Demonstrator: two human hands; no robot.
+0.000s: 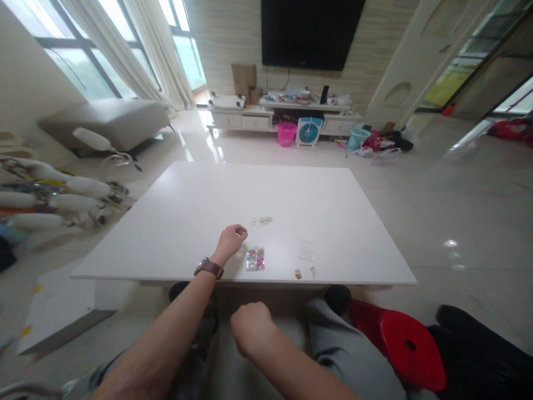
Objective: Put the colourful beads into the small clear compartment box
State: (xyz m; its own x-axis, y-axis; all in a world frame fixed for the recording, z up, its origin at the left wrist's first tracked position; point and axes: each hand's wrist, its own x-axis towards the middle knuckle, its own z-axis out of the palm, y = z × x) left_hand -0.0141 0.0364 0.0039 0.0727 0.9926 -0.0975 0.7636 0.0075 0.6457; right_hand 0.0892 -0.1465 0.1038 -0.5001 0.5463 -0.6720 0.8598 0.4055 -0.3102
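Over the white table point(250, 189), my left hand point(231, 240) has its fingers pressed together around something thin and pale that I cannot make out. Just right of it lies a clear compartment box point(255, 259) with small colourful pieces. Several metal rings point(264, 221) lie beyond the hand. My right hand point(252, 322) hangs below the table's front edge, curled, its fingertips hidden. Near that edge, to the right, are a small colourful charm point(298, 274) and a small metal piece point(313, 272), with a clear flat piece point(306, 250) behind them.
A red stool point(412, 350) stands at the lower right, beside my grey-trousered leg. Beyond the table are a pink basket point(286, 134), a blue fan point(309, 131) and a low white cabinet point(256, 121). White padded objects point(79, 203) stand at the left.
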